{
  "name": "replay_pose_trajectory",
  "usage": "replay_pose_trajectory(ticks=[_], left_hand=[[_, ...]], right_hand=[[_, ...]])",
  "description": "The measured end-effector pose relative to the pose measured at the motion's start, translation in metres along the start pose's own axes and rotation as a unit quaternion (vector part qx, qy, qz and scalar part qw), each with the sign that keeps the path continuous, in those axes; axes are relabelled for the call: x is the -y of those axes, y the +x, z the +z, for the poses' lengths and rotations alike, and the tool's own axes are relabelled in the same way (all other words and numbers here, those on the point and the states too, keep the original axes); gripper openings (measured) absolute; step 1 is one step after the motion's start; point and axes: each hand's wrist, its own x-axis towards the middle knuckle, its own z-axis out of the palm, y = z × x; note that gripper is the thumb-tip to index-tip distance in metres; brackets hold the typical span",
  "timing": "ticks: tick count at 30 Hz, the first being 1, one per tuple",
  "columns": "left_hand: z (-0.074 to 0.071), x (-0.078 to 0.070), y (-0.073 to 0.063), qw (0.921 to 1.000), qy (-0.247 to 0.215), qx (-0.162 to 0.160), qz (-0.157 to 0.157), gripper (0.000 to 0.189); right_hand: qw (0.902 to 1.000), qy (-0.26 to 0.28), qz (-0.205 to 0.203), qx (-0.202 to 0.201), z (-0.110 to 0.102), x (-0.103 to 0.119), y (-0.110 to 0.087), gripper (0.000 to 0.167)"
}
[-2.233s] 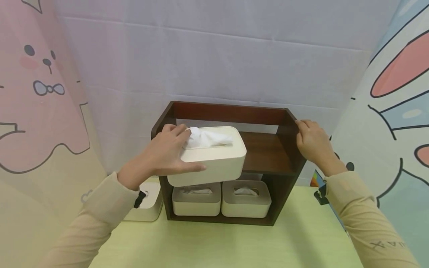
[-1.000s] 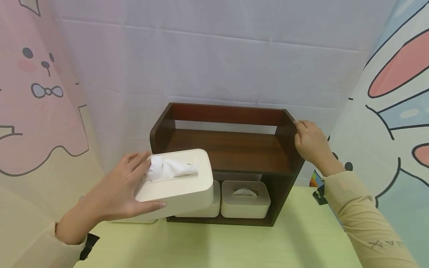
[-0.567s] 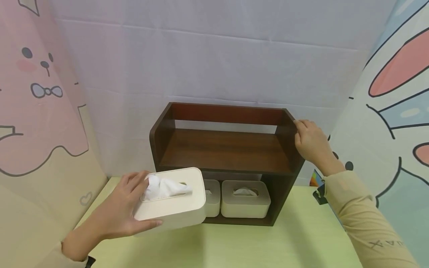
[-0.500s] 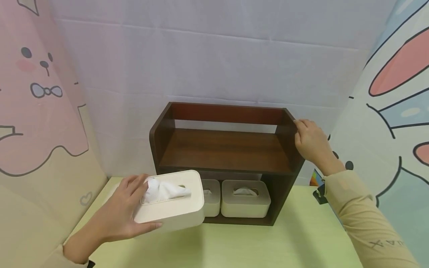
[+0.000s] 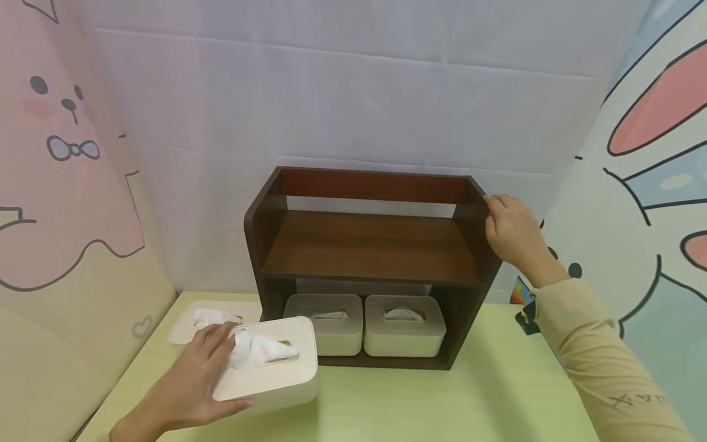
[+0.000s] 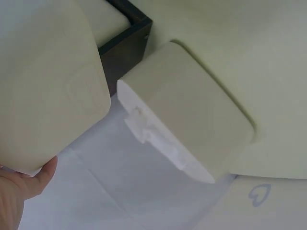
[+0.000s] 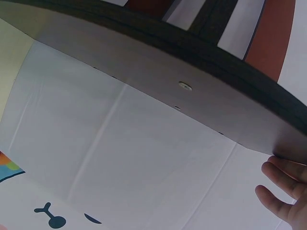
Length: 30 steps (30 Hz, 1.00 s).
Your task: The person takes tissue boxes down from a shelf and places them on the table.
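My left hand holds a cream tissue box by its left end, fingers over the tissue side and thumb along the front. The box is tilted, above the table, and white tissue pokes from its slot. In the left wrist view the box's underside fills the left. Beyond it, a similar tissue box sits on the table, left of the dark wooden shelf. My right hand rests against the shelf's right side panel; in the right wrist view its lower fingers are loosely bent at the panel's outer face.
Two tissue boxes with greyish lids, a left one and a right one, stand side by side in the shelf's lower compartment. The shelf stands on a pale green table before a white cloth backdrop. Cartoon-printed sheets flank both sides.
The held tissue box has come from in front of the shelf's upper tier down and left, toward the table and me, uncovering the boxes behind it. My right hand has stayed at the panel.
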Motion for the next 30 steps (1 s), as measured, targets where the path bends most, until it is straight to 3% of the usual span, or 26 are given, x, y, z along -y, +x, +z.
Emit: replay_pose_trajectory(ticks=[14,30], left_hand=[[0.034,0.025,-0.045,0.999,0.009,-0.023,0.038,0.096],[0.048,0.051,-0.083,0.9999,0.01,0.007,0.003,0.101]], right_hand=[[1.0,0.0,0.001,0.001,-0.001,0.0,0.0,0.037],[1.0,-0.002,0.001,0.0,-0.002,0.002,0.0,0.038]])
